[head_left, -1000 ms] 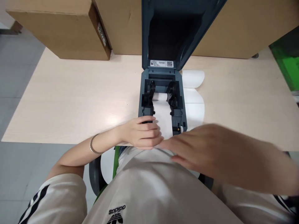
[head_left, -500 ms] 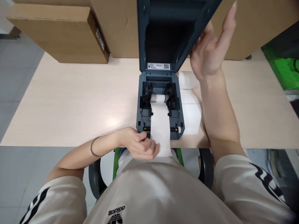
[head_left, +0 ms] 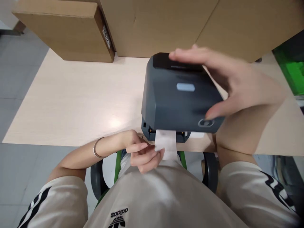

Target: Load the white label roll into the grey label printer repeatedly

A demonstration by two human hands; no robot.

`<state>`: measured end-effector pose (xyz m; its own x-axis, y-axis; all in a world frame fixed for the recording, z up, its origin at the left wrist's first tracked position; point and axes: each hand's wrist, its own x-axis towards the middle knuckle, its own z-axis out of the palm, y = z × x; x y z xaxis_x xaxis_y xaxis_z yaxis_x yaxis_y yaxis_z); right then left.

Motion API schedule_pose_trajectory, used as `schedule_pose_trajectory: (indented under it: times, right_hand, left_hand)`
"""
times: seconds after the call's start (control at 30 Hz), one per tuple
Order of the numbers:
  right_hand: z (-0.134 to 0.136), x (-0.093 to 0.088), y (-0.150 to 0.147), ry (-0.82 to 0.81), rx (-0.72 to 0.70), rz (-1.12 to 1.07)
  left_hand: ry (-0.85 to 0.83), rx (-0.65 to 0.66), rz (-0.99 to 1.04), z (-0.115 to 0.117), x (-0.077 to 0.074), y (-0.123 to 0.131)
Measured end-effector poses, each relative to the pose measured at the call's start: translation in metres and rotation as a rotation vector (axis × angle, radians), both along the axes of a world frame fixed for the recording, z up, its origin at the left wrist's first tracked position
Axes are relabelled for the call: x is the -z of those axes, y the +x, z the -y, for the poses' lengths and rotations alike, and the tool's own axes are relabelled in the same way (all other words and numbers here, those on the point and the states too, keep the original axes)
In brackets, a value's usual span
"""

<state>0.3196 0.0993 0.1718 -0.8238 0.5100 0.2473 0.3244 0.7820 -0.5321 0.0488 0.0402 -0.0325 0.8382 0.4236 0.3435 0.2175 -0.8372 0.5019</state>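
Note:
A dark grey label printer (head_left: 147,134) stands at the table's front edge, its lid (head_left: 178,104) swung most of the way down, with a gap left at the front. My right hand (head_left: 235,82), somewhat blurred, spans the lid with fingers spread, fingertips on its black top and thumb near the round logo. From the printer's front hangs a white paper strip (head_left: 167,142). Curled fingers of my left hand (head_left: 142,155) hold the strip by its left edge, just below the printer. The lid hides the roll and the inside.
A cardboard box (head_left: 61,34) stands at the back left of the pale table (head_left: 95,95). Large cardboard panels (head_left: 154,28) line the back. White paper (head_left: 197,135) shows beside the printer's right side. Chair armrests (head_left: 210,174) flank my body below the table edge.
The lid has swung down from upright over the printer, and my right hand has moved from behind it onto its top. My left hand stays at the paper strip.

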Motion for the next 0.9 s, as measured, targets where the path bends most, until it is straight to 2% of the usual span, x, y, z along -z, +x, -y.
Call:
schedule_pose_trajectory:
  times: [0.03, 0.1, 0.17, 0.23, 0.3, 0.33, 0.43, 0.6, 0.67, 0.77, 0.83, 0.9]
  right_hand:
    - [0.003, 0.003, -0.002, 0.037, -0.016, 0.099]
    - [0.007, 0.013, -0.007, 0.086, -0.037, 0.236]
    - [0.011, 0.028, -0.014, 0.116, -0.051, 0.281]
    - [0.015, 0.042, -0.02, 0.133, -0.066, 0.26]
    - [0.018, 0.053, -0.026, 0.145, -0.086, 0.237]
    - [0.02, 0.057, -0.027, 0.149, -0.097, 0.231]
    - [0.021, 0.063, -0.03, 0.149, -0.111, 0.235]
    - [0.022, 0.061, -0.03, 0.163, -0.1, 0.222]
    - [0.025, 0.058, -0.031, 0.176, -0.085, 0.233]
    - [0.034, 0.057, -0.036, 0.195, -0.041, 0.262]
    - [0.042, 0.056, -0.041, 0.21, 0.004, 0.261]
    - [0.052, 0.053, -0.044, 0.225, 0.046, 0.262]
  left_hand:
    - [-0.072, 0.079, 0.009, -0.003, -0.007, 0.001]
    - [-0.131, 0.125, 0.085, -0.007, -0.021, -0.001]
    - [-0.064, 0.174, 0.238, -0.008, -0.03, -0.004]
    - [0.059, 0.307, 0.334, -0.006, -0.032, -0.007]
    - [0.155, 0.447, 0.311, -0.001, -0.029, -0.01]
    - [0.179, 0.477, 0.269, 0.002, -0.027, -0.012]
    - [0.176, 0.393, 0.136, 0.01, -0.028, -0.014]
    - [0.098, 0.35, -0.046, 0.011, -0.055, -0.01]
    - [0.08, 0.354, -0.091, 0.011, -0.061, -0.01]
    - [0.124, 0.354, -0.013, 0.012, -0.051, -0.015]
    - [0.155, 0.316, 0.081, 0.012, -0.032, -0.019]
    - [0.167, 0.193, 0.117, 0.01, -0.011, -0.02]
